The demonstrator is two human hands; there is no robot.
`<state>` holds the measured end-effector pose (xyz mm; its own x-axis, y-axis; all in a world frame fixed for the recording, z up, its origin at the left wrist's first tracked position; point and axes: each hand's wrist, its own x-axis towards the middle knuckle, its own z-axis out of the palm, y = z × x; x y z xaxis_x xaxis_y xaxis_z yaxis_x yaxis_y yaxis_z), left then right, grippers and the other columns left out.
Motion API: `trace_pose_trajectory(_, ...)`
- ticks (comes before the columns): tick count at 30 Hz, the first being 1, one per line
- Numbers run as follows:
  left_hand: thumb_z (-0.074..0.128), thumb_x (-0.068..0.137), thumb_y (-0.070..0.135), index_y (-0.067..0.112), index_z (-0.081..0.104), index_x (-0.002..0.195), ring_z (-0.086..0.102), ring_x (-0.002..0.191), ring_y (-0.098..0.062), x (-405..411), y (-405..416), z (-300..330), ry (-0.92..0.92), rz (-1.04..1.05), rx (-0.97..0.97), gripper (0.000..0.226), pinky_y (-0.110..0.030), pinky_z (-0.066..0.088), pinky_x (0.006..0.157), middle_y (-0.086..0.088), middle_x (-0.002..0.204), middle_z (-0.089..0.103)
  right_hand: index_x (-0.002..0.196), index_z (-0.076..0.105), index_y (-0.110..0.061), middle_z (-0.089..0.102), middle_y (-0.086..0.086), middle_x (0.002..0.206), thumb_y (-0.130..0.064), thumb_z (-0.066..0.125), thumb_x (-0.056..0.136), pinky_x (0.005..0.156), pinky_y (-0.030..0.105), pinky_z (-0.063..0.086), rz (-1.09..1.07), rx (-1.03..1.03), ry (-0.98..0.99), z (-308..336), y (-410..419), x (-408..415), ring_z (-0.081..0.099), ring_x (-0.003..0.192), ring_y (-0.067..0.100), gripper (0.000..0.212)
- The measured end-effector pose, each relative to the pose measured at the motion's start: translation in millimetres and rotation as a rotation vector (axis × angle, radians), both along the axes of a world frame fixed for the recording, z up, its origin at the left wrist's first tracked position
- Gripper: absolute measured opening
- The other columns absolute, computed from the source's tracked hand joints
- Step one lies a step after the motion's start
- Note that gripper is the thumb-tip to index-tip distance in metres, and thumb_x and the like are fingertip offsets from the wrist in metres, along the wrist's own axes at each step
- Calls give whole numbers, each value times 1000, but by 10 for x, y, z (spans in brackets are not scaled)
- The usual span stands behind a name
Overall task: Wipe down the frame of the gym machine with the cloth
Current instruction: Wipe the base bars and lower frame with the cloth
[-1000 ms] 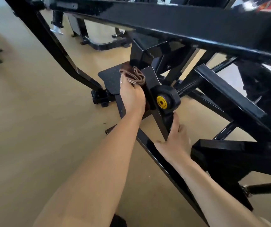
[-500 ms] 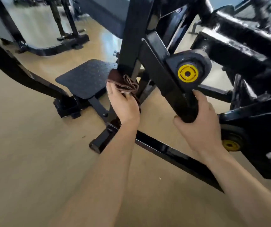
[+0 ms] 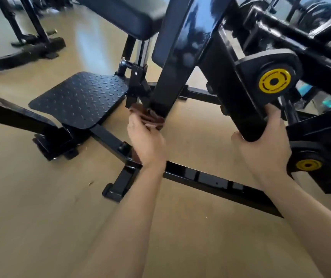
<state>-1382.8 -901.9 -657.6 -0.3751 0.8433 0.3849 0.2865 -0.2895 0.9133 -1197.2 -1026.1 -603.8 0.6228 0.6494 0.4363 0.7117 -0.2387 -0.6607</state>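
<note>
The black gym machine frame (image 3: pixel 175 63) rises as a wide upright post from the floor bars. My left hand (image 3: pixel 147 142) holds a folded brown cloth (image 3: pixel 147 117) and presses it against the bottom of that post. My right hand (image 3: pixel 265 149) grips the lower end of a second black bar (image 3: pixel 238 101), which carries a yellow pivot cap (image 3: pixel 274 80). The fingertips of both hands are hidden behind cloth and bar.
A black checker-plate footplate (image 3: pixel 80 98) lies left of the post. A low floor bar (image 3: pixel 210 182) runs under my wrists. A padded seat (image 3: pixel 128 15) sits above. Another machine's base (image 3: pixel 26 51) stands far left, a second yellow cap (image 3: pixel 309 165) at right. The floor is tan.
My left hand has slid the cloth down the upright post to its lower end. The view has swung closer. My right hand keeps its grip on the bar end.
</note>
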Motion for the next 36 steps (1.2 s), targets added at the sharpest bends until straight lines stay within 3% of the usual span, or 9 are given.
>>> trace_pose_trajectory(4, 39, 89, 4, 3, 54, 127, 52, 121, -34, 182, 76, 187, 144, 16, 231, 41, -39, 43, 106, -13, 132, 58, 136, 41, -37, 61, -4, 119, -41, 66, 67, 81, 38, 40, -65, 25, 13, -18, 20, -77, 59, 105, 24, 74)
trace_pose_trajectory(8, 40, 96, 15, 8, 46, 136, 46, 123, -29, 58, 113, -267, 198, 1, 211, 41, -29, 38, 103, -12, 140, 51, 134, 43, -36, 61, -6, 117, -43, 66, 67, 82, 38, 41, -85, 42, 5, -16, 27, -98, 58, 102, 20, 72)
trace_pose_trajectory(14, 41, 88, -13, 0, 53, 131, 46, 125, -33, -74, 95, -708, -39, 46, -167, 47, -36, 37, 113, -16, 135, 54, 138, 43, -31, 59, -3, 120, -27, 75, 76, 88, 52, 54, -62, 21, -19, 12, 2, -120, 59, 108, 23, 70)
trace_pose_trajectory(19, 41, 101, -4, 3, 57, 122, 53, 123, -24, 7, 108, -537, -225, 107, -252, 28, -4, 31, 97, -7, 127, 59, 161, 13, -14, 29, 19, 160, -22, 81, 79, 122, 56, 31, -56, -129, -75, -40, -209, -447, 28, 150, 37, 106)
trace_pose_trajectory(22, 41, 104, 3, 11, 57, 128, 54, 125, -22, 78, 60, -201, -252, 118, -184, 29, -21, 39, 108, 0, 127, 60, 161, 13, -11, 25, 22, 160, -23, 81, 80, 121, 57, 30, 26, -138, -99, -16, -346, -488, 25, 149, 40, 106)
trace_pose_trajectory(25, 46, 105, 17, 10, 53, 133, 52, 127, -29, 297, -61, 305, -154, 20, 74, 30, -45, 44, 109, -8, 133, 58, 148, 37, -5, 45, 22, 137, -20, 81, 76, 109, 52, 41, 47, -69, -76, 176, -240, -259, 44, 126, 40, 87)
trace_pose_trajectory(28, 56, 99, 40, 5, 47, 139, 49, 124, -31, 474, -136, 673, 137, 43, 289, 55, -49, 40, 108, -12, 135, 53, 131, 46, 0, 52, 20, 126, -21, 80, 71, 104, 52, 43, 72, -52, -27, 316, -16, -162, 48, 118, 42, 73)
trace_pose_trajectory(31, 68, 93, 43, -2, 41, 144, 46, 127, -36, 457, -87, 717, 341, 67, 304, 73, -51, 38, 109, -18, 139, 50, 134, 45, 2, 52, 20, 131, -22, 85, 68, 108, 55, 42, 47, -63, 15, 313, 79, -246, 47, 126, 40, 81)
trace_pose_trajectory(36, 74, 90, 40, -3, 39, 145, 46, 128, -35, 291, 2, 489, 422, 60, 251, 78, -52, 42, 107, -19, 141, 47, 147, 41, -4, 48, 16, 143, -15, 82, 74, 112, 54, 40, 120, -33, 17, 200, -43, -209, 45, 135, 36, 85)
